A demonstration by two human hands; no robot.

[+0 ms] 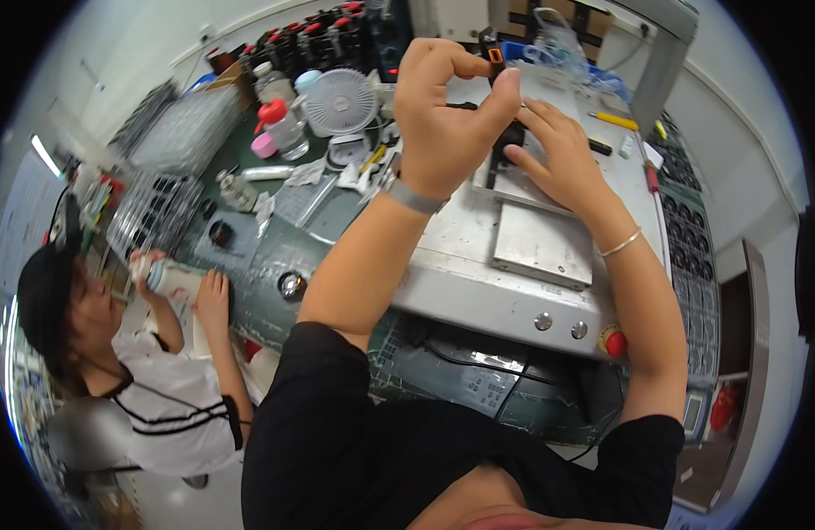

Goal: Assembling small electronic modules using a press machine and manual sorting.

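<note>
The left hand [443,115] is raised above the grey metal machine [513,265], thumb and forefinger pinched on a small black-and-orange part [490,55]. The right hand [562,159] lies just beside it, fingers spread flat on the machine's top plate [542,243], touching a black component [511,134] beneath the left hand. A small white fan [340,102] stands on the tabletop [249,256], well left of the left hand.

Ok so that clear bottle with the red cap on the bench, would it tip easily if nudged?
Probably. The bottle stands upright and is taller than wide, so a push near its cap would likely topple it. It looks like thin clear plastic, probably light. Being round, it would likely roll once down.
</note>
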